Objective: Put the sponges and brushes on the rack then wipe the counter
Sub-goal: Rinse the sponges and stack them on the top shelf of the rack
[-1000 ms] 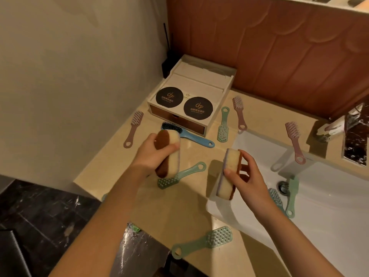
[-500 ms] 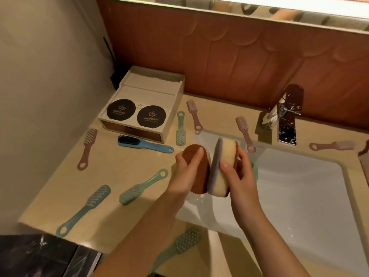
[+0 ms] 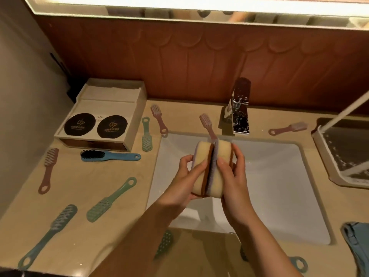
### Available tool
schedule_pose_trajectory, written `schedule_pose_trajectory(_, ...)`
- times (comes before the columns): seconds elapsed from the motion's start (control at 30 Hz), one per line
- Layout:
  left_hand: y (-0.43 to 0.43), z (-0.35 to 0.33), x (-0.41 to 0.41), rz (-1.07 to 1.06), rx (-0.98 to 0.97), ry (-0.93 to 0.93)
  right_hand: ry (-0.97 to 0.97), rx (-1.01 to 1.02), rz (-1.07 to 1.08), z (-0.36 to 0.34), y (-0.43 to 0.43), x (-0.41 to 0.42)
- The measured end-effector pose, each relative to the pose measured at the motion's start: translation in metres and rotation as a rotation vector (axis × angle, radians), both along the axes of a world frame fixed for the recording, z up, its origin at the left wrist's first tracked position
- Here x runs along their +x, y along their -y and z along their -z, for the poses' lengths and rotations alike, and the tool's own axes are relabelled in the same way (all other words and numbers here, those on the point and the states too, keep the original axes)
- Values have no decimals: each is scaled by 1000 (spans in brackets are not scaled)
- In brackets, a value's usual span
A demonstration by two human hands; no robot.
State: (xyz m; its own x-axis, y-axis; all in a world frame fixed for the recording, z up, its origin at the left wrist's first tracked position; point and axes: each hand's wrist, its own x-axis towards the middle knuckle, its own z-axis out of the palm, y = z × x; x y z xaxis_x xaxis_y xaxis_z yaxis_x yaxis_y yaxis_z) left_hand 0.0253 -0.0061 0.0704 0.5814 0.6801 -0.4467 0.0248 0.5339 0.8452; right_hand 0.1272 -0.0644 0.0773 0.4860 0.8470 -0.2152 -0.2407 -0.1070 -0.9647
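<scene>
Over the white ceramic sink [image 3: 279, 186], left hand [image 3: 186, 177] clutches one yellow oval foam sponge [image 3: 201, 156], right hand [image 3: 232, 174] its twin sponge [image 3: 222, 154], squished together between both grips, not apart like a second ago.

A bathroom vanity: a white sink [image 3: 279, 196] set in a beige counter [image 3: 79, 186], chrome faucet [image 3: 240, 116] behind, mirror [image 3: 199, 7] above.

Beige worktop [image 3: 83, 182] w/ inset sink [image 3: 279, 176].
L side: box [image 3: 103, 114], blue brush [image 3: 111, 156], pink brush [image 3: 49, 168], green brush [image 3: 111, 198], all flat, apart. Rear: tap [image 3: 240, 116]. R side: rack [image 3: 319, 148], cloth [image 3: 357, 242].
</scene>
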Motion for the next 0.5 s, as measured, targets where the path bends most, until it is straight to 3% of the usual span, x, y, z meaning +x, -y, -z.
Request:
schedule_pose_trajectory(0.13, 9, -2, 15, -104, -12, 38, 15, -29, 26, -1, 6, 14)
schedule_pose_trajectory(0.5, 32, -9, 73, -2, 40, -30, -65, -19, 92, 0, 20, 62)
